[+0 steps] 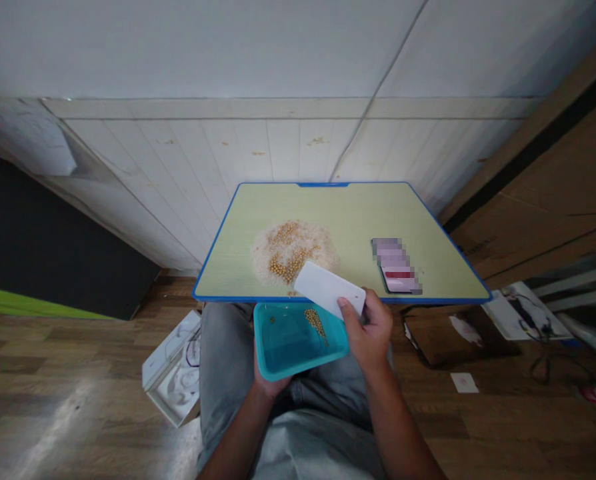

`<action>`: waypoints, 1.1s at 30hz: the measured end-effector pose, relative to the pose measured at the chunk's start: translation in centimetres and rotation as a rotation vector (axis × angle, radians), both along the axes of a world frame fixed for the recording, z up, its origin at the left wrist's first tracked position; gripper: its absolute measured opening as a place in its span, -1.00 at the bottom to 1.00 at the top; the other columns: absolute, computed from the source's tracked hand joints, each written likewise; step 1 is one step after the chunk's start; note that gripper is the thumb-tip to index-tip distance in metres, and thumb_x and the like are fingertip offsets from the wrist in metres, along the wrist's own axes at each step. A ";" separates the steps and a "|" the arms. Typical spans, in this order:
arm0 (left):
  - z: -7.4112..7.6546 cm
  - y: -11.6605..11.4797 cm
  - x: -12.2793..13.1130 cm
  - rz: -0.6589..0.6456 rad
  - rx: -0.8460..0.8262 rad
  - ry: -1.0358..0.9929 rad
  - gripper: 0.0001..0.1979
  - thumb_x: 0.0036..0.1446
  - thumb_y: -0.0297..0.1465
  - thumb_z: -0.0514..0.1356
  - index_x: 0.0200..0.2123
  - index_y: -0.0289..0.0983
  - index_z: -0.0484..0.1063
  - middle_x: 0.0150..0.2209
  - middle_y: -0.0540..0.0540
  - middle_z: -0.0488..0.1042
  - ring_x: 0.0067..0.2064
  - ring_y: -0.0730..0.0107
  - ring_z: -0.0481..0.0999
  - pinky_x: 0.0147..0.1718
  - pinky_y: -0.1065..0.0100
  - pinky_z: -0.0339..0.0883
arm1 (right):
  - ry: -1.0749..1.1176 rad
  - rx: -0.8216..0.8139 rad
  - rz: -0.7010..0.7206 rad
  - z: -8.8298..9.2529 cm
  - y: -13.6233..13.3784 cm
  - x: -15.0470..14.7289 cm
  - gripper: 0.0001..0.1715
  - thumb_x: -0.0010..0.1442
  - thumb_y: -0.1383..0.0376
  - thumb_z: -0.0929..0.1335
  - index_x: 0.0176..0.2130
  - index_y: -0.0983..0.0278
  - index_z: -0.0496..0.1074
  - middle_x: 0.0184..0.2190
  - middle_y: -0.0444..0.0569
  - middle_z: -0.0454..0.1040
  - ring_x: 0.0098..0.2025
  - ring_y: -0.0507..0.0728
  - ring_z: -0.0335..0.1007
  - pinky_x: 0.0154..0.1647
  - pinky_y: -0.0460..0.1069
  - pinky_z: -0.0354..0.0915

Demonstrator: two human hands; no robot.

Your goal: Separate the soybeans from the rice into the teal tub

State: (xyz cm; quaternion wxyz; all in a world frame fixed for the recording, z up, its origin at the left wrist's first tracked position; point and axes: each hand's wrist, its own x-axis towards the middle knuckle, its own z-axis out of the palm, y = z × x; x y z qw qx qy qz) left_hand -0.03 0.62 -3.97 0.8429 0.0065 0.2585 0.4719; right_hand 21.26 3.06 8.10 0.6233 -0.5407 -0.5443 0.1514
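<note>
White, flat rectangular board with rounded corners (325, 285), and it's slanting across the near edge of the pale green, blue-edged table (358, 207)! Twelve o'clock is the wall side, and the board's long axis runs ten to four, its free end pointing out to ten. Down at four, the right hand (368, 331) has it pinched: thumb flat on the upper face, fingers curled behind, no gap between grip and board. Out at eleven lies the spread of pale, rice-like grains (323, 240) mixed with round golden beans (283, 268); that free end overlaps the near fringe, though whether it touches the grains I can't tell.

Below, at seven from the board, comes the turquoise rectangular tray with rounded corners (285, 347), its long axis close to nine-to-three. The left hand (273, 385) has hold of it at its seven o'clock corner, palm underneath, part-bent, fingers mostly hidden. Inside, a streak of golden beans (315, 322) trails from one o'clock towards three, with a tiny cluster over at ten. And at two from the board rests a dark-edged phone with a blurred screen (397, 265), its length running eleven to five!
</note>
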 end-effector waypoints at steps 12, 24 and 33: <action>-1.5 0.1 0.1 -0.008 0.077 -0.093 -0.22 0.56 0.10 -0.19 0.25 -0.13 0.70 0.40 -0.04 0.60 0.70 0.05 0.08 0.66 -0.11 -0.58 | -0.043 -0.034 0.042 0.2 0.2 -0.1 -0.65 0.37 0.15 0.47 -0.40 0.18 0.38 -0.53 -0.23 0.35 -0.48 0.05 0.27 -0.44 -0.05 0.18; -2.8 0.5 0.3 0.030 0.017 -0.080 -0.34 0.59 0.01 -0.12 0.27 -0.11 0.68 0.34 0.00 0.66 0.52 0.10 0.47 0.67 -0.03 -0.20 | -0.039 -0.027 0.070 0.4 -0.1 0.1 -0.66 0.38 0.12 0.47 -0.39 0.18 0.41 -0.53 -0.21 0.36 -0.47 0.07 0.29 -0.43 -0.05 0.22; -2.8 0.1 0.0 -0.017 0.061 -0.102 -0.26 0.55 0.12 -0.13 0.26 -0.12 0.69 0.38 -0.05 0.63 0.61 0.05 0.31 0.68 -0.06 -0.37 | -0.027 -0.018 0.039 0.1 -0.1 0.1 -0.66 0.39 0.13 0.47 -0.38 0.18 0.41 -0.52 -0.22 0.34 -0.48 0.06 0.26 -0.43 -0.05 0.19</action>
